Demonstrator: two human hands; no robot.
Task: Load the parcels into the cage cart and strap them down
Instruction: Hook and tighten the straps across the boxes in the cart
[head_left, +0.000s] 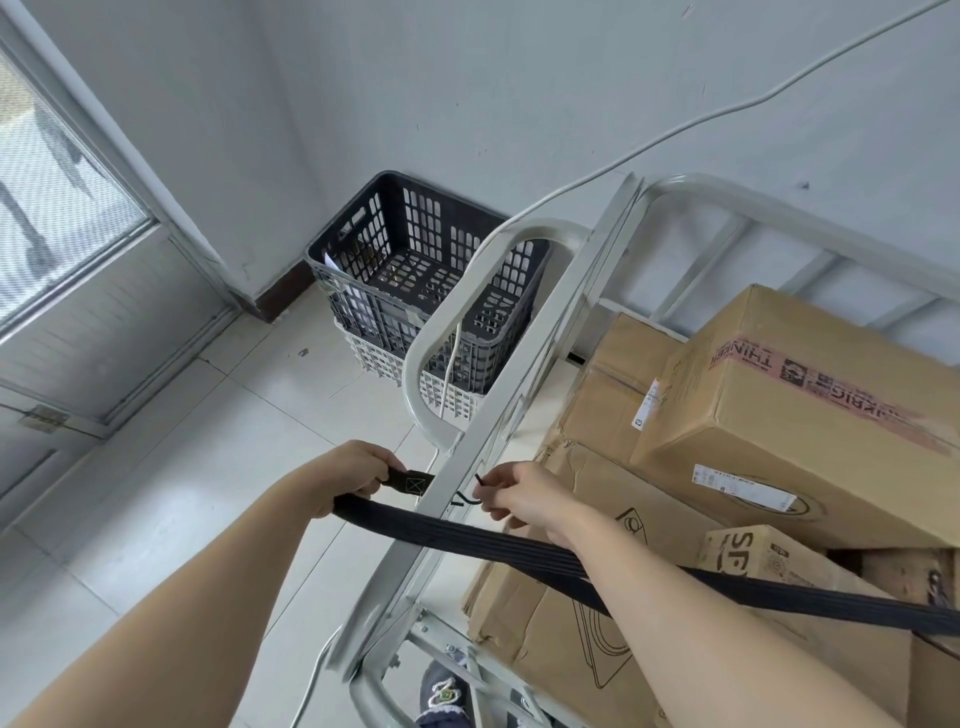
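Several cardboard parcels (789, 410) fill the cage cart (519, 395); black crate (415, 260) beside.

We see our left hand (353, 475) gripping the black strap (498, 545) outside the cart rail (498, 415), our right hand (519, 499) pinching its hook (470, 500) inside, boxes (779, 415) beyond.

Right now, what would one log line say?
left hand: grips strap end | right hand: holds hook at cart rail | parcels: loaded
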